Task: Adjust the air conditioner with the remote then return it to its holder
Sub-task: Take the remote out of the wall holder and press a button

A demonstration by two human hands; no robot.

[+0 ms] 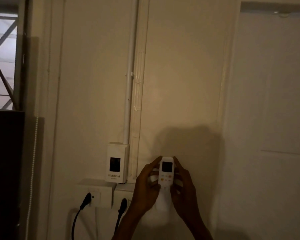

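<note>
against a cream wall [180,84] in dim, warm light, two bare hands hold a small white remote [166,172] upright between them, low and a little right of centre in the view. the left hand [145,186] curls around the remote's left edge, its forefinger stretched up to the top left corner and its other fingers bent against the side. the right hand [184,181] mirrors it on the right edge, forefinger reaching to the top right corner. both hands are partly closed and pressed onto the remote, one on each side. the remote's dark screen faces the camera, with pale orange buttons below it. its lower end sits at a white holder [160,207] fixed on the wall beneath, whose rounded body shows between the wrists; whether the remote rests inside it or just above cannot be told. just left of the hands a white box marked "national" [117,163] is mounted under a white pipe [129,84] that runs up the wall. below that box are two white sockets [93,193], each with a black plug [86,200] and a cable hanging down. a window [2,58] shows at far left, and a white door [275,101] at right.
</note>
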